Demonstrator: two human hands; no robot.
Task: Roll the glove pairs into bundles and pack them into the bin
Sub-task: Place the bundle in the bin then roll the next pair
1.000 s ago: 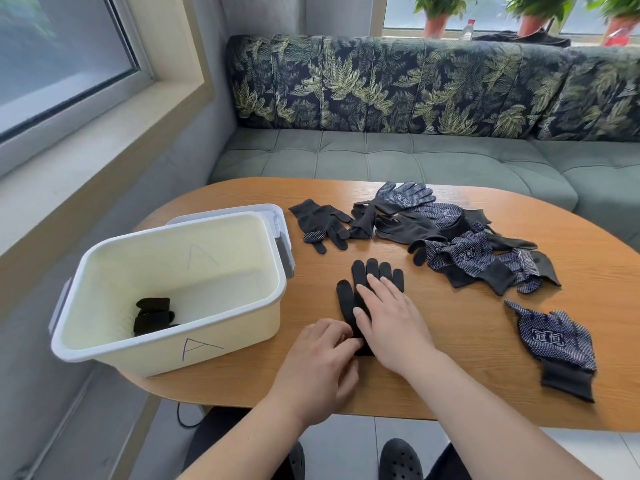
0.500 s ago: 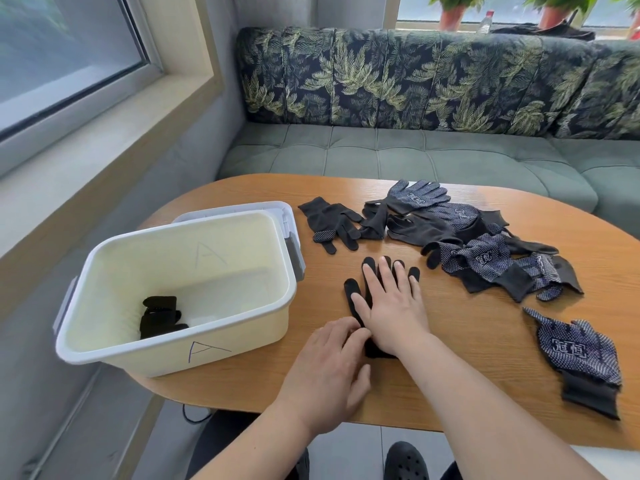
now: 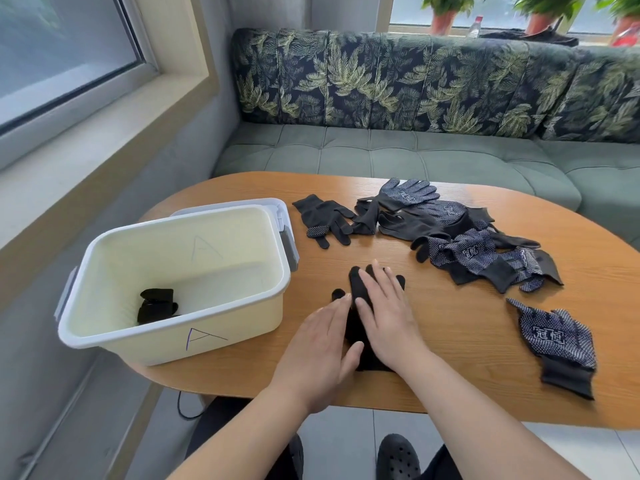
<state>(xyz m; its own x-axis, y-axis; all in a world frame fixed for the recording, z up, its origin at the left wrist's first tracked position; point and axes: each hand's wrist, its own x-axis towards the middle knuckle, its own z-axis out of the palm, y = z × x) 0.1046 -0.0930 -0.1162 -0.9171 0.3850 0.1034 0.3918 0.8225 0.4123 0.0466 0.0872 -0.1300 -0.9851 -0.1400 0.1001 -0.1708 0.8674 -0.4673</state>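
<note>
A black glove pair (image 3: 356,289) lies flat on the wooden table (image 3: 450,327), fingers pointing away from me. My right hand (image 3: 388,317) presses flat on it with straight fingers. My left hand (image 3: 318,351) lies flat beside it, fingers touching the glove's left edge and thumb near the cuff. To the left stands a cream bin (image 3: 173,327) marked "A", with one rolled black bundle (image 3: 156,304) inside. A heap of black and dotted blue gloves (image 3: 460,237) lies at the back. One dotted blue glove (image 3: 557,341) lies alone at the right.
A single black glove (image 3: 322,216) lies just behind the bin's right corner. A green bench with a leaf-print backrest (image 3: 415,81) curves round the table's far side. A window sill (image 3: 86,109) runs along the left wall. My shoes (image 3: 398,455) show under the table's near edge.
My right hand has slid forward over the black glove toward its fingertips. My left hand's fingers have straightened and now lie flat along the glove's left side.
</note>
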